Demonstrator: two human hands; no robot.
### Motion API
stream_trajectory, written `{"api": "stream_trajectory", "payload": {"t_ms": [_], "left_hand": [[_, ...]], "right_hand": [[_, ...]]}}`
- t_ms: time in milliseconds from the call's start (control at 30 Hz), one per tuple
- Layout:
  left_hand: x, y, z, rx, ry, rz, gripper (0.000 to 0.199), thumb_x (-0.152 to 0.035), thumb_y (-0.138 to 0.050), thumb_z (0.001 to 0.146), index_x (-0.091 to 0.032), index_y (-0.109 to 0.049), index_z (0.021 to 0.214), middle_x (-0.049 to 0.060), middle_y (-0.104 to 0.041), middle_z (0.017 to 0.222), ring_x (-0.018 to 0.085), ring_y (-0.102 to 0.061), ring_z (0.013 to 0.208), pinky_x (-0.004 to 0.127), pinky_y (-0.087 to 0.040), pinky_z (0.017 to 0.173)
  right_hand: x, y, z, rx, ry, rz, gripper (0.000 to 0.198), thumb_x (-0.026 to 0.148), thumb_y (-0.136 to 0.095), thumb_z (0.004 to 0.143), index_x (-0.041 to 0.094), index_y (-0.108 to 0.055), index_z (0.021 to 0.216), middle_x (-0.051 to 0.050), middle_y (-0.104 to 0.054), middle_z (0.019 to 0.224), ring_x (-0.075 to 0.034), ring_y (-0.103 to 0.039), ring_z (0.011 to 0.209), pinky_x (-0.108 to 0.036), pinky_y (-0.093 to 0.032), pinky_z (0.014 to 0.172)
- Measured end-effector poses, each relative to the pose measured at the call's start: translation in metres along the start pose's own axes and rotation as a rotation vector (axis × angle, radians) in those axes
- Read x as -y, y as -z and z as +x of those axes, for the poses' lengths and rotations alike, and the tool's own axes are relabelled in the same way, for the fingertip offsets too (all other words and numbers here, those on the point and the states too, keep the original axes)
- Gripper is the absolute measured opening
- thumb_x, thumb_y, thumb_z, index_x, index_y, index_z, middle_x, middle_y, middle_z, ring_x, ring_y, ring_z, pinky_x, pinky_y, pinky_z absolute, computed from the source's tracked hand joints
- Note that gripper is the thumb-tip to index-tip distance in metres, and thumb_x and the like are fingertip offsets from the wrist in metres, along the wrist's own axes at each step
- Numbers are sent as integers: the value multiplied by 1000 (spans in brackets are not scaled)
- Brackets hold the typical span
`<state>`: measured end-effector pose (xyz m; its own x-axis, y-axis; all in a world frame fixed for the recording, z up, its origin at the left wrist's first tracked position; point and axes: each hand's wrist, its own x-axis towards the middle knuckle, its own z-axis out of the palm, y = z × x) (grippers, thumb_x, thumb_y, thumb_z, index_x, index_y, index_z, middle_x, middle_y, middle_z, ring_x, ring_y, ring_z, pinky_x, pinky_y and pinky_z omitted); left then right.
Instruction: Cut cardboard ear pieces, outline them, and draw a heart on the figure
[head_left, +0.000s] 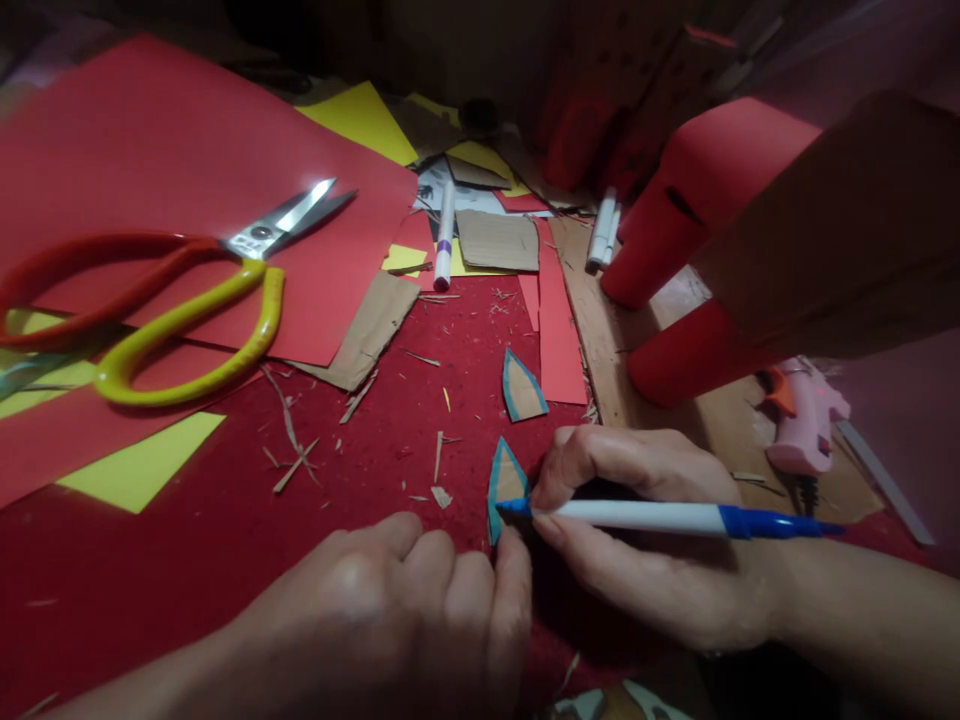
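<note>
My right hand [645, 540] pinches a white felt-tip pen [637, 515] with a blue end near its tip. The blue tip touches the lower part of a small pointed cardboard piece [510, 478] with blue edging. My left hand [427, 610] is closed, fingers curled under, and one finger presses the lower end of that piece onto the red cloth [360, 480]. Just beyond it lies a second pointed cardboard piece [524, 390], edged in blue on its sides and base.
Scissors [259, 235] with red and yellow handles rest on red paper [135, 130] at left. Cardboard scraps [498, 240], a marker [445, 240] and yellow paper [146, 462] lie around. Red tubes [690, 350] and a pink glue gun [806, 415] are at right.
</note>
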<state>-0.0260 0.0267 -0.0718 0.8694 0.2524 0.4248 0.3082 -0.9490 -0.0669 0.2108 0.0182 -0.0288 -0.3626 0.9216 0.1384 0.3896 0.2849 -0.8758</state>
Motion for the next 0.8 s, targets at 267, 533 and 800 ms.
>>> {"api": "stream_trajectory", "payload": {"t_ms": [267, 533, 800], "left_hand": [[-1, 1, 2, 18, 35, -30, 32, -5, -41, 109, -11, -70, 119, -2, -66, 69, 20, -52, 53, 39, -46, 52], [2, 2, 1, 39, 9, -45, 31, -5, -37, 109, -10, -64, 121, -4, -63, 70, 19, -51, 54, 37, -45, 52], [0, 0, 2, 36, 24, -29, 34, -6, -34, 109, -9, -64, 126, -3, -64, 70, 20, -52, 54, 39, -45, 53]], "right_hand": [[2, 2, 0, 15, -11, -1, 21, 3, -72, 86, 21, -63, 81, 3, -70, 67, -9, -60, 53, -16, -49, 50], [-4, 1, -5, -22, -35, 20, 18, 5, -74, 91, 21, -67, 85, 3, -72, 70, -9, -62, 54, -16, -47, 48], [-2, 2, -5, -31, -61, 15, 19, 3, -75, 91, 21, -68, 87, 4, -73, 71, -8, -63, 56, -15, -45, 47]]}}
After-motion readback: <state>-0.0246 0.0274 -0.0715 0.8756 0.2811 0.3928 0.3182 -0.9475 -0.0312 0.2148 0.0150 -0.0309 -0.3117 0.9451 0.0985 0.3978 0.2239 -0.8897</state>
